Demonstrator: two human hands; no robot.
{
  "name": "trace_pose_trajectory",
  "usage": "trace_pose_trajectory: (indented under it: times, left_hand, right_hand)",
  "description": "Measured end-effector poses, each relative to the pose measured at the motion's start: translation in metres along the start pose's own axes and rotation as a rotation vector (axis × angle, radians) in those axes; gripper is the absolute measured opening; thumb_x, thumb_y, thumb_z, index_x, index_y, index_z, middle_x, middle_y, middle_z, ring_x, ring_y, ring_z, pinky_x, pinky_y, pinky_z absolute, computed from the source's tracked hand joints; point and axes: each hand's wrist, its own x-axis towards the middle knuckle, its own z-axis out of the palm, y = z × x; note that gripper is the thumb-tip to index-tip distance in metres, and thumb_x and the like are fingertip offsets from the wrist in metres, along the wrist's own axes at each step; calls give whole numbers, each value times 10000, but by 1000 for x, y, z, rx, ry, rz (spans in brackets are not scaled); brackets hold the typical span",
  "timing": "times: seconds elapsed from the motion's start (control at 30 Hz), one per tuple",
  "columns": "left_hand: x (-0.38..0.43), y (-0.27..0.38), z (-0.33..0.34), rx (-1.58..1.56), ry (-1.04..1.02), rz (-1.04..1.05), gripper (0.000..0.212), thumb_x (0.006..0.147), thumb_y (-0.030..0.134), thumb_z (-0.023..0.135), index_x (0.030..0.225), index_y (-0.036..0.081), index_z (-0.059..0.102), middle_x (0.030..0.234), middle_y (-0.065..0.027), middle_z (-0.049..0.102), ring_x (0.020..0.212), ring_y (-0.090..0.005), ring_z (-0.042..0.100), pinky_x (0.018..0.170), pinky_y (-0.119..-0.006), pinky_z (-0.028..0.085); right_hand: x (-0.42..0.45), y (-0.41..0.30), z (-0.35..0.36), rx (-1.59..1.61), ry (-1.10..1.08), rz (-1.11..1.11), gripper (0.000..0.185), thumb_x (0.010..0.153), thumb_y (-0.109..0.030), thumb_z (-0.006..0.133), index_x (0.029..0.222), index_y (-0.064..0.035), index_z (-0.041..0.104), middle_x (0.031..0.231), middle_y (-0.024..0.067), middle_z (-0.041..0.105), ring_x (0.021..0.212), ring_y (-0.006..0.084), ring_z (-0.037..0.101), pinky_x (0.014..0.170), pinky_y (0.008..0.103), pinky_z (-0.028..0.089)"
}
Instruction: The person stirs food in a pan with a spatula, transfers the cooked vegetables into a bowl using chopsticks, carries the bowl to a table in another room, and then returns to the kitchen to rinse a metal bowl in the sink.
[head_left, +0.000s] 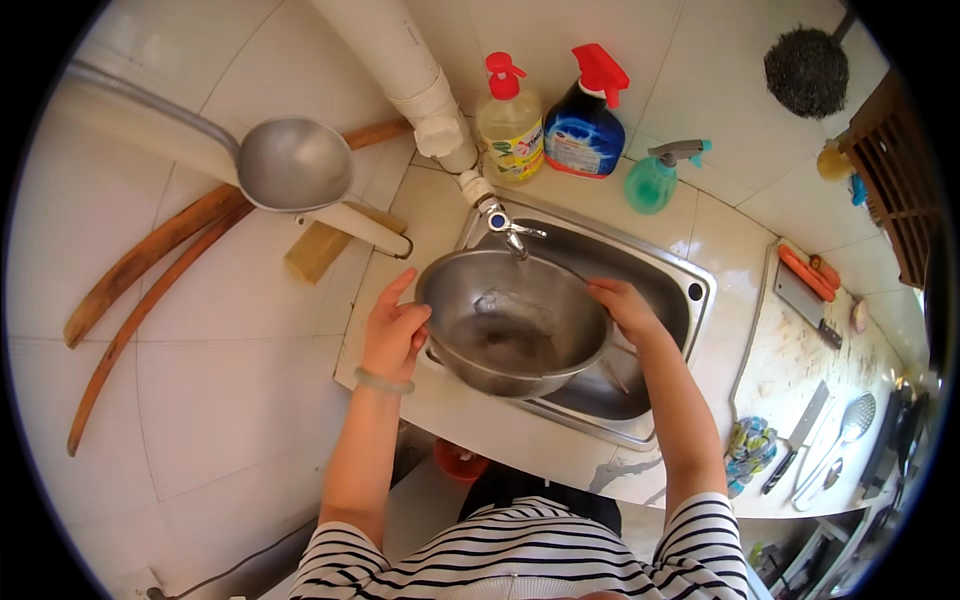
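A wide stainless steel basin is held above the left part of a metal sink. My left hand grips its left rim with the thumb, the index finger pointing outward. On the opposite side, my right hand has the rim between thumb and fingers. The basin's far edge sits under the spout of a chrome faucet. Its inside looks wet, with a little clear water at the bottom. A thin stick lies in the sink, right of the basin.
Behind the sink stand a yellow-labelled soap bottle, a red-topped spray bottle and a green sprayer. A cleaver and carrots lie on a cutting board at right. A metal ladle hangs at left.
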Motion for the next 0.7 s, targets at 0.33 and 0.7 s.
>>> trace_pose_trajectory:
  times: [0.33,0.7]
  left_hand:
    - [60,-89,-39,108,-239,-407,328,873,75,542,1200,82,546,787,11,603,612,-64,547,515,-195,401]
    - [55,-122,16,478,-394,-40,464,878,68,562,1325,97,442,780,-47,622,644,-109,617,531,-219,441]
  right_hand:
    - [-61,-110,8,-504,174,-198,382,880,-165,544,1217,16,522,647,76,584,557,177,554,539,307,444]
    - [-105,-26,-55,-744,365,-480,535,820,-62,646,1316,-32,447,692,100,563,631,233,561,621,324,468]
